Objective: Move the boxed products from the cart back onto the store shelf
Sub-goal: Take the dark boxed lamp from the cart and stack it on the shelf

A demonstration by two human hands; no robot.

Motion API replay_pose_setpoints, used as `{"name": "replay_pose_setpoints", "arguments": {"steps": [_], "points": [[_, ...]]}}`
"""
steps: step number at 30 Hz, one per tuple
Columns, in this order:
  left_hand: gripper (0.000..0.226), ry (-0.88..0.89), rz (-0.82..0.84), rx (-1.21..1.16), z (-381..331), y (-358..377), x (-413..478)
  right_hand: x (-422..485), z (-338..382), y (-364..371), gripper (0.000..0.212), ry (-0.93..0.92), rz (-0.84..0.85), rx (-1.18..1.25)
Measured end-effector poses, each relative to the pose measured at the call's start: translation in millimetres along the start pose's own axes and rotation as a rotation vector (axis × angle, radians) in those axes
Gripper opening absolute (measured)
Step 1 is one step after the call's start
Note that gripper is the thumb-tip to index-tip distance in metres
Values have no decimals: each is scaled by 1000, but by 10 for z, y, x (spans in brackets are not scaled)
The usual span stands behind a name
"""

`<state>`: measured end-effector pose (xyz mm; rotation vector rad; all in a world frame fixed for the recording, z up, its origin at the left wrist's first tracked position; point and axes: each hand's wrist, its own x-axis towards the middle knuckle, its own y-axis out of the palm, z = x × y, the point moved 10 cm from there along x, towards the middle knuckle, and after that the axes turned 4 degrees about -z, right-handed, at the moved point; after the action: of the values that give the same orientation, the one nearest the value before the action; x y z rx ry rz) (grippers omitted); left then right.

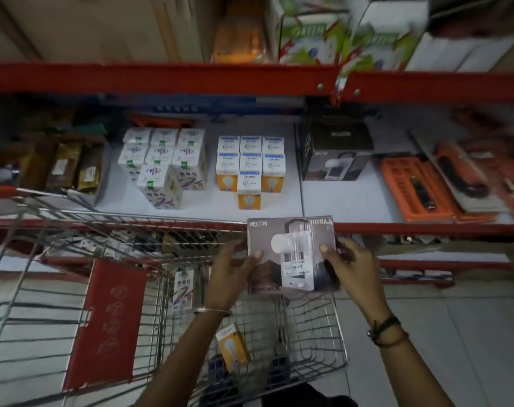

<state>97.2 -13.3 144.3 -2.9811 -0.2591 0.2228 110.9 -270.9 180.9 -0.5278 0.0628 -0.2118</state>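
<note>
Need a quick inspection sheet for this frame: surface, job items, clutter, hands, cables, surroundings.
Surface: white shelf deck with red front rail, partly stocked.
Job's things: lantern box held above the cart; matching lantern box on shelf; orange bulb box and a white patterned box in the cart; white box stack and orange bulb stack on the shelf.
Clutter: brown packets at left, orange tool packs at right.
Grippers: left hand and right hand grip the lantern box's sides.
Cables: nothing seen.
Surroundings: upper shelf with green boxes; tiled floor.
</note>
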Motion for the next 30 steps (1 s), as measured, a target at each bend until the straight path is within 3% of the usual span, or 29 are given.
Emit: {"name": "replay_pose_setpoints", "arguments": {"steps": [5, 9, 11, 14, 19, 30], "points": [[51, 154, 25, 56, -417, 425, 65, 171, -24, -537, 39, -28, -127, 93], [47, 275, 60, 79, -837, 836, 278, 509, -71, -771, 35, -9, -173, 179], [45, 245, 91, 30, -941, 1027, 423, 699, -73, -810, 33, 25, -185, 279], [43, 146, 158, -57, -907, 1307, 649, 1039, -266, -811, 51, 116, -238, 338], [30, 78, 147, -74, -609, 1588, 1035, 1482, -631, -758, 26, 181, -281, 351], [30, -15, 159, -3, -26, 1795, 1233, 1621, -976, -609, 24, 187, -207, 241]]}}
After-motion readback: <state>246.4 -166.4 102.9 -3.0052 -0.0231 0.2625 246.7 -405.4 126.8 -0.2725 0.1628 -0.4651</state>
